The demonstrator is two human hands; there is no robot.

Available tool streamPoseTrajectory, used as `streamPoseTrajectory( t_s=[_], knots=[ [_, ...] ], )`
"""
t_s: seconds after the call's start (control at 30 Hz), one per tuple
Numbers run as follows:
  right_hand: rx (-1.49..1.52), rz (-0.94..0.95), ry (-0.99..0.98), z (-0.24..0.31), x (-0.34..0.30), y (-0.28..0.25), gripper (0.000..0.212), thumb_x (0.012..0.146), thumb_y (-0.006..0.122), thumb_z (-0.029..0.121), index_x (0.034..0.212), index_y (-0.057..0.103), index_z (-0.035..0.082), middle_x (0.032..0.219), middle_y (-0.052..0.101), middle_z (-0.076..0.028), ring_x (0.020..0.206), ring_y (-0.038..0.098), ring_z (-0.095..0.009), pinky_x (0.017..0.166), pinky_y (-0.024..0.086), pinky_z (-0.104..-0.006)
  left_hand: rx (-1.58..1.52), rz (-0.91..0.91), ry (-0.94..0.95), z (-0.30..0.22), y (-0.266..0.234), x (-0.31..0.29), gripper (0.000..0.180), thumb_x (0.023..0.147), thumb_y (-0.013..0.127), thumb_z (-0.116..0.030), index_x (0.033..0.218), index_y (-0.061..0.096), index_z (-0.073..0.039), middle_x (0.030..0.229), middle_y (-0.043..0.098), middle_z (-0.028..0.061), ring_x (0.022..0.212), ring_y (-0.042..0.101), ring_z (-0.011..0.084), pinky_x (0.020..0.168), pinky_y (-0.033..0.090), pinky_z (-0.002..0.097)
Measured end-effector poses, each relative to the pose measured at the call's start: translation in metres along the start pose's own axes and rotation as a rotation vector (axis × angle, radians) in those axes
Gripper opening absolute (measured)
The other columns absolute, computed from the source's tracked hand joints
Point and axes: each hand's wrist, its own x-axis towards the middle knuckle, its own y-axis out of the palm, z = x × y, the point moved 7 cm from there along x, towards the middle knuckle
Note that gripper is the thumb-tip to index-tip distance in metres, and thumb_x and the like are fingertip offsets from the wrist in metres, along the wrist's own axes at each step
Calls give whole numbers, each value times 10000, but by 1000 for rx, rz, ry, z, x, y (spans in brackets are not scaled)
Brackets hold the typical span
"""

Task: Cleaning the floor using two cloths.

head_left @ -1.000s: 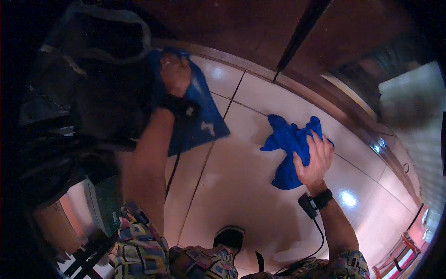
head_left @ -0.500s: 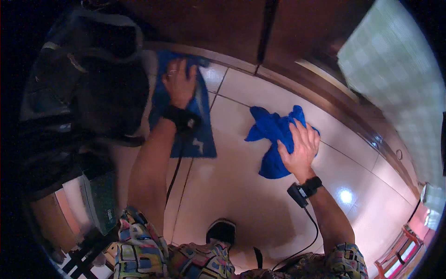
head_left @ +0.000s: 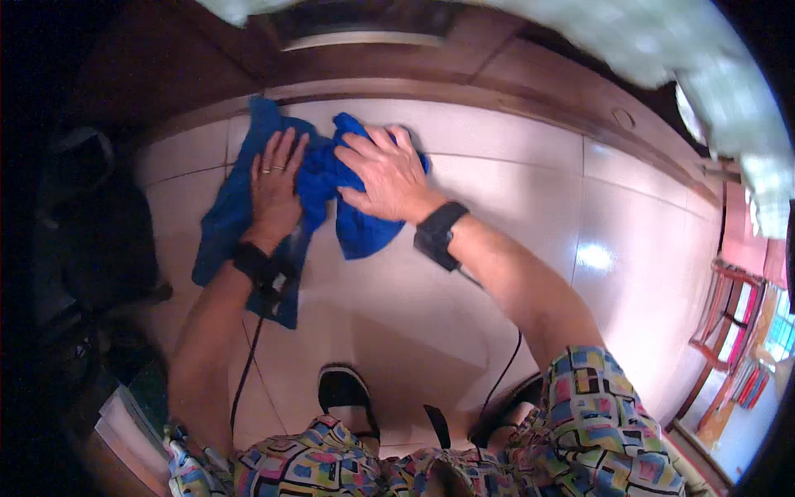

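My left hand [head_left: 277,190] lies flat, fingers stretched out, on a dull dark-blue cloth [head_left: 228,219] spread long and creased over the floor tiles. Close beside it, my right hand [head_left: 387,174] rests with spread fingers on a bunched bright-blue cloth [head_left: 364,236]. The two cloths meet between my hands, the bright one seeming to touch the dark one's edge. Both palms press down from above, and neither hand's fingers are wrapped round its cloth. Each wrist wears a black strap with a small device and a cable.
A brown wooden cabinet base [head_left: 530,103] runs along the far side. Above it hangs a pale green checked cloth [head_left: 613,37]. A dark bag [head_left: 108,224] stands at the left. My shoe [head_left: 344,388] is near the lower middle. A reddish wooden rack [head_left: 729,315] stands far right.
The view has swung to the right. Both hands have come close together, and the dark-blue cloth has slid away from the bag and creased. The bright-blue cloth now lies against it.
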Motion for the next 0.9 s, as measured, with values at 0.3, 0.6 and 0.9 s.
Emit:
streamPoseTrajectory(
  t_s=[0.3, 0.6, 0.9],
  knots=[
    [-451, -103, 455, -165, -146, -112, 562, 812, 589, 500, 1235, 566, 131, 1273, 543, -66, 1192, 467, -254, 990, 305, -489, 96, 67, -20, 25, -6, -85, 511, 941, 498, -306, 1415, 393, -145, 1493, 320, 83, 1387, 251, 298, 1099, 194, 520],
    [-468, -146, 708, -109, -286, -114, 630, 769, 615, 516, 1241, 542, 106, 1327, 488, -123, 1207, 422, -347, 1002, 257, -546, 117, 20, -119, 43, -8, -183, 490, 965, 456, -249, 1421, 370, -92, 1498, 308, 117, 1383, 260, 321, 1102, 202, 486],
    [102, 128, -20, 124, -174, 8, 498, 685, 696, 308, 1128, 614, 97, 1235, 545, -95, 1219, 436, -285, 1027, 277, -538, 105, 17, -71, 64, 4, -174, 485, 986, 431, -262, 1431, 351, -87, 1502, 304, 119, 1387, 256, 313, 1098, 218, 483]
  ],
)
